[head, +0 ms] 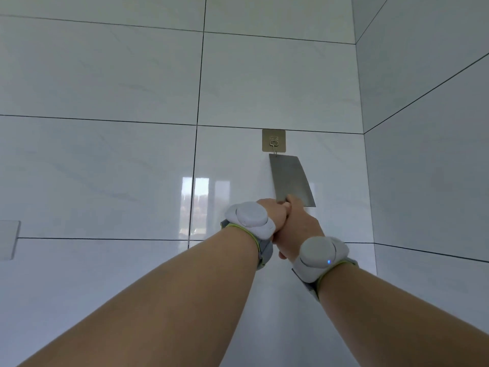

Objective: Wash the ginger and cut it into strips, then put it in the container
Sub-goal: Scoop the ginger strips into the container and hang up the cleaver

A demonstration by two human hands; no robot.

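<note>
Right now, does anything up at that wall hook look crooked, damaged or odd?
Nothing damaged. The cleaver hangs tilted off the gold hook, since both hands grip around its handle, left hand beside right hand. The handle itself is hidden.

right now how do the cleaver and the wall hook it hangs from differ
The cleaver is a grey steel blade, far larger than the hook plate, which is a small gold square. The cleaver hangs tilted with both hands at its lower end; the hook plate sits flat on the tile, untouched. Both look metallic and are on the same wall tile.
</note>
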